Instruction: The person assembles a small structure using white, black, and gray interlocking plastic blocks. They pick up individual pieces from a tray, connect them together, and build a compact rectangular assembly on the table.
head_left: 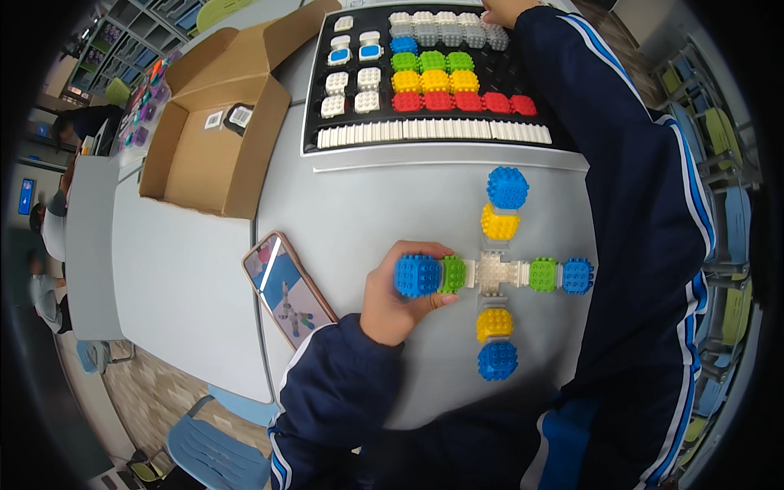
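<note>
Navy sleeves (343, 376) lead to the left hand (389, 304), pinching a block cross (491, 273) by the table's (367, 204) near edge, and the right hand (506, 10), grip unclear.

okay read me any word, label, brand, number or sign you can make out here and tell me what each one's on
No text is readable here.
White label in the cardboard box: too small.
Sticker on the black item there: too small.
Phone screen: a figure picture, any lettering too small.
Distant blue screen: blurred.
Block model in the left hand: no lettering made out.
</note>
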A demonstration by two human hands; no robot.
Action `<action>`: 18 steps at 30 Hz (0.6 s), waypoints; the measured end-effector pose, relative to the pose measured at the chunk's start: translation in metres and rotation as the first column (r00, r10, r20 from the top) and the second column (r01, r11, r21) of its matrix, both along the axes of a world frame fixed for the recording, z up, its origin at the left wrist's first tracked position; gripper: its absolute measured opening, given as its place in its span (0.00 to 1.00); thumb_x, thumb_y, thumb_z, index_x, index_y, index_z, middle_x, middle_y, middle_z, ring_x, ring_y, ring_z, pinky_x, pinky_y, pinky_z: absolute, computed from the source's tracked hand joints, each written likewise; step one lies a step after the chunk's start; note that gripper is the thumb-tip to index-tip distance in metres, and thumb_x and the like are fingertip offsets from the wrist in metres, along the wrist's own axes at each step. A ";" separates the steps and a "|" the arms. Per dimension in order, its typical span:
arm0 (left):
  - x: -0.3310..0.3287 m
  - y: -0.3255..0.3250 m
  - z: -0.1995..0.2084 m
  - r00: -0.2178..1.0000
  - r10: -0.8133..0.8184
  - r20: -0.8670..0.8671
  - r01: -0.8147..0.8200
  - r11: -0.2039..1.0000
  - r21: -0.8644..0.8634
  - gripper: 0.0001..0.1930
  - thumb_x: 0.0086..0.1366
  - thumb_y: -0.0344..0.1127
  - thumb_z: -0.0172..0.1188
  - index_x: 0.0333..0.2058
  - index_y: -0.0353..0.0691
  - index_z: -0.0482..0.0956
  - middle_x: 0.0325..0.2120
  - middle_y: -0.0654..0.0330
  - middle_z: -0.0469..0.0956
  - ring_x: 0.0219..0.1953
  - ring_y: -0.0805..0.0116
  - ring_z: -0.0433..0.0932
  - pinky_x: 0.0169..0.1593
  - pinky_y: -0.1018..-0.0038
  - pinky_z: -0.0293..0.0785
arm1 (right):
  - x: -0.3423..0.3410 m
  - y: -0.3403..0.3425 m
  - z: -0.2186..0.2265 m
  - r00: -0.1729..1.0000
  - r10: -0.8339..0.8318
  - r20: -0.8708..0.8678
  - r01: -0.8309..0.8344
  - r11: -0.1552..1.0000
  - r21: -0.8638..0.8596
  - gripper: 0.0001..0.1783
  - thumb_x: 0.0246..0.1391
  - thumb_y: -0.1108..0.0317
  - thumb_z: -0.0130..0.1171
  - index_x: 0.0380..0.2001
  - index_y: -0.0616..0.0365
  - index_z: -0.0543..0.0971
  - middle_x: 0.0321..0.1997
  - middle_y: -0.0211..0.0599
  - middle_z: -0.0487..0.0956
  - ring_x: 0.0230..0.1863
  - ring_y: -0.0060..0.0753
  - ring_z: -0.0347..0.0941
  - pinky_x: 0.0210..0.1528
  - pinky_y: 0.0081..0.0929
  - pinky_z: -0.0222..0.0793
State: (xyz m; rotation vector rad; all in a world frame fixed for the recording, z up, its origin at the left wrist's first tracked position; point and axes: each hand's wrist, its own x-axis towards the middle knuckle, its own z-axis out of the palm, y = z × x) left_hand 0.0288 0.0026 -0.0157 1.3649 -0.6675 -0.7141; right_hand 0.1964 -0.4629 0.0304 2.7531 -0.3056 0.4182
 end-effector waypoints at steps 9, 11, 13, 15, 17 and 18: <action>0.001 0.000 -0.010 0.999 -0.024 0.033 0.026 0.999 -0.048 0.35 0.48 0.20 0.76 0.54 0.38 0.69 0.54 0.54 0.74 0.57 0.63 0.73 0.60 0.69 0.70 | -0.075 0.038 0.079 0.979 0.096 0.177 -0.155 0.921 0.358 0.14 0.51 0.64 0.62 0.35 0.65 0.82 0.31 0.55 0.83 0.37 0.54 0.82 0.42 0.41 0.77; 0.001 -0.003 -0.003 0.993 0.089 0.071 -0.079 0.987 -0.139 0.41 0.46 0.27 0.78 0.59 0.38 0.64 0.59 0.50 0.70 0.62 0.58 0.68 0.62 0.64 0.66 | -0.122 0.048 0.091 0.965 0.140 0.223 -0.245 0.783 0.571 0.16 0.54 0.63 0.64 0.43 0.60 0.81 0.38 0.48 0.83 0.42 0.45 0.81 0.47 0.41 0.73; -0.003 -0.001 0.004 0.970 0.198 0.139 -0.167 0.963 -0.210 0.47 0.46 0.34 0.78 0.62 0.39 0.60 0.62 0.48 0.67 0.66 0.55 0.64 0.63 0.62 0.64 | -0.176 0.062 0.090 0.949 0.164 0.268 -0.305 0.691 0.655 0.17 0.55 0.64 0.66 0.46 0.58 0.79 0.42 0.40 0.83 0.47 0.36 0.80 0.49 0.34 0.72; -0.002 0.021 0.012 0.906 0.327 0.269 -0.248 0.925 -0.289 0.50 0.47 0.43 0.77 0.65 0.40 0.57 0.64 0.48 0.64 0.68 0.52 0.61 0.63 0.62 0.63 | -0.231 0.101 0.087 0.928 0.163 0.335 -0.357 0.647 0.674 0.18 0.55 0.67 0.66 0.48 0.61 0.78 0.44 0.41 0.83 0.48 0.34 0.80 0.48 0.27 0.74; 0.002 0.047 0.042 0.811 0.441 0.384 -0.288 0.873 -0.394 0.42 0.49 0.38 0.72 0.61 0.39 0.61 0.62 0.43 0.65 0.66 0.49 0.64 0.62 0.62 0.63 | -0.286 0.132 0.083 0.916 0.109 0.387 -0.370 0.605 0.705 0.19 0.55 0.69 0.66 0.50 0.60 0.79 0.49 0.41 0.81 0.49 0.35 0.79 0.50 0.28 0.73; -0.001 0.053 0.064 0.730 0.556 0.398 -0.425 0.825 -0.372 0.35 0.52 0.38 0.72 0.57 0.37 0.66 0.58 0.42 0.69 0.62 0.51 0.68 0.61 0.62 0.65 | -0.313 0.144 0.078 0.907 0.061 0.416 -0.376 0.561 0.737 0.19 0.55 0.70 0.65 0.50 0.59 0.79 0.50 0.42 0.80 0.50 0.35 0.78 0.51 0.28 0.73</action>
